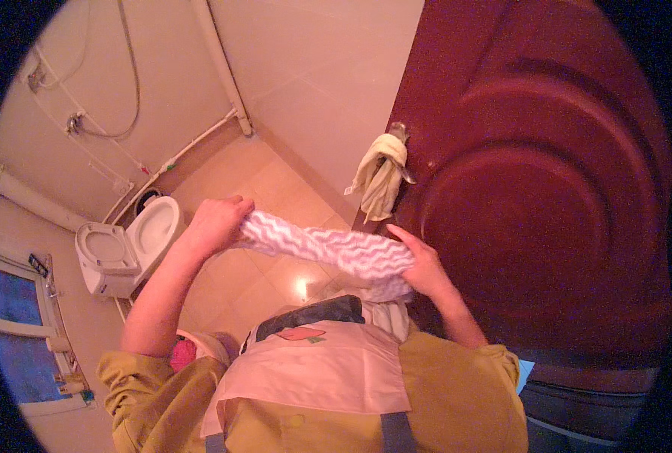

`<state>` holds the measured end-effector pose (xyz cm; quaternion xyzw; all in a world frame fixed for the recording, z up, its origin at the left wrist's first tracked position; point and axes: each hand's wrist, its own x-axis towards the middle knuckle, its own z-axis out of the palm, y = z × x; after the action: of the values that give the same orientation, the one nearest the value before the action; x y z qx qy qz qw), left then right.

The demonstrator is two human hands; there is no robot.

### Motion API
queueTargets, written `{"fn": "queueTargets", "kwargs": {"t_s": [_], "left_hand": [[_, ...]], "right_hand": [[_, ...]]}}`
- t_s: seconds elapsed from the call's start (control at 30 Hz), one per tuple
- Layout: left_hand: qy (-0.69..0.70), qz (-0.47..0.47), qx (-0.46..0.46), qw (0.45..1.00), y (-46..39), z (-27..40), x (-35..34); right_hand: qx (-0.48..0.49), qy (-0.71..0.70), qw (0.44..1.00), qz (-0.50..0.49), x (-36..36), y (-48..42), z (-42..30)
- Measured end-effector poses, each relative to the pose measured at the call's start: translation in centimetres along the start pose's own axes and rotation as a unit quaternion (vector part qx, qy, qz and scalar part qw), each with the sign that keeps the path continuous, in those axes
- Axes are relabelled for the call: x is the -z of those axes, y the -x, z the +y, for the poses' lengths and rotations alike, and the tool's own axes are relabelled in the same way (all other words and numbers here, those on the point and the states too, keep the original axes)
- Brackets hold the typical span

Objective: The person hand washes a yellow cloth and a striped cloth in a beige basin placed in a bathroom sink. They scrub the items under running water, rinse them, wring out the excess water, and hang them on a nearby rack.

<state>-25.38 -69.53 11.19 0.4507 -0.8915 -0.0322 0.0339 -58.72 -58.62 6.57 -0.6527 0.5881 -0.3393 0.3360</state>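
Observation:
A pink and white wavy-striped cloth is stretched between my two hands, in front of my apron. My left hand is closed around its left end. At the other end, my right hand grips the cloth with the thumb side against the fabric and one finger extended. Part of the cloth hangs down below my right hand. Just beyond that hand, a pale yellow cloth hangs over the metal handle of a dark red door.
The dark red door stands close on the right. A white toilet with its lid up is at the left, near pipes and a shower hose on the wall. Behind my left arm a pink item sits in a pale container.

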Motion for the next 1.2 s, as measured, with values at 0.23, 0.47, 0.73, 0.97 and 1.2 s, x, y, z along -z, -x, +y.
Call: {"fn": "queueTargets", "kwargs": {"t_s": [0.23,0.47,0.73,0.97,1.2], "left_hand": [[-0.097,0.198,-0.055,0.974,-12.2,0.8,5.9],[-0.165,0.185,0.053,0.967,-25.4,2.4,3.4],[0.177,0.065,-0.060,0.980,-25.6,7.4,-4.4],[0.212,0.045,-0.042,0.975,-26.4,7.9,-5.1],[0.168,0.130,-0.066,0.975,-25.1,11.3,-0.9]], "right_hand": [[0.145,0.226,0.923,0.275,7.6,-2.9,0.1],[0.085,0.454,0.825,0.325,6.1,-10.1,1.3],[-0.083,0.315,0.926,0.189,3.3,-9.7,5.8],[-0.055,0.061,0.962,0.262,2.6,-11.7,5.8],[-0.067,0.192,0.926,0.319,2.4,-11.1,7.6]]}}
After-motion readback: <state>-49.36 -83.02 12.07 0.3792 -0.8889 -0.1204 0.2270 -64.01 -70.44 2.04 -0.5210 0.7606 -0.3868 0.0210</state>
